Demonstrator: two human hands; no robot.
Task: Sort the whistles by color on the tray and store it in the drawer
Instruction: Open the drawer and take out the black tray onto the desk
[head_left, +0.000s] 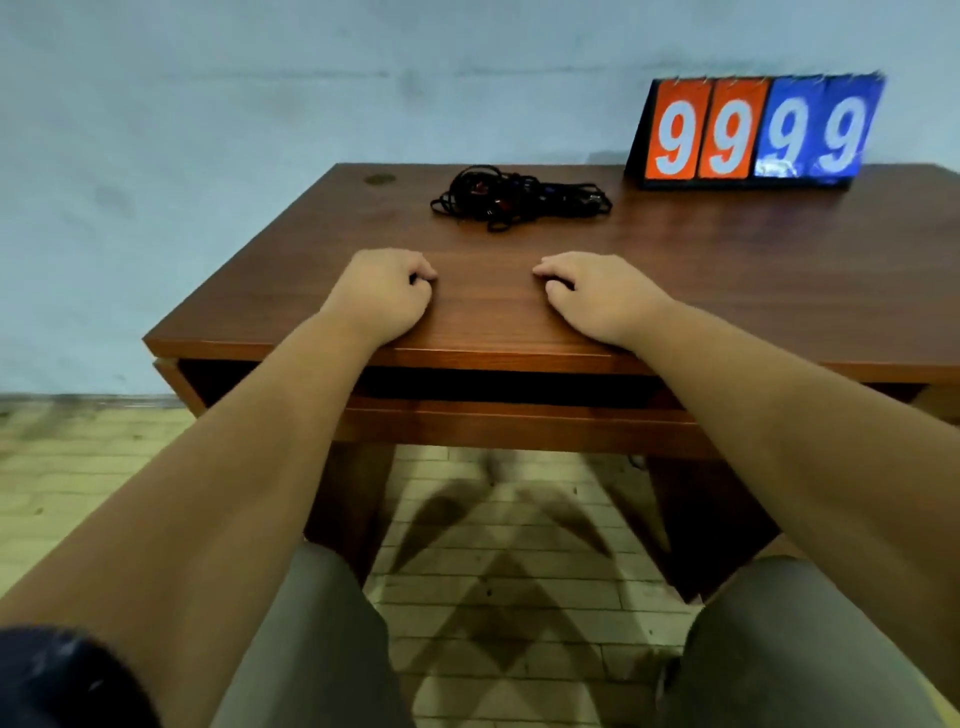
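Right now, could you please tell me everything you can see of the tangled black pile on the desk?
The tangled pile is a loose heap of thin black cords, looped and knotted together, lying flat on the far part of the wooden desk. Small red and blue bits show among the loops, likely the whistles, though they are too small to make out. A few loops trail off toward the right. It sits left of the flip scoreboard and apart from it. Neither hand touches it; both rest nearer the front edge.
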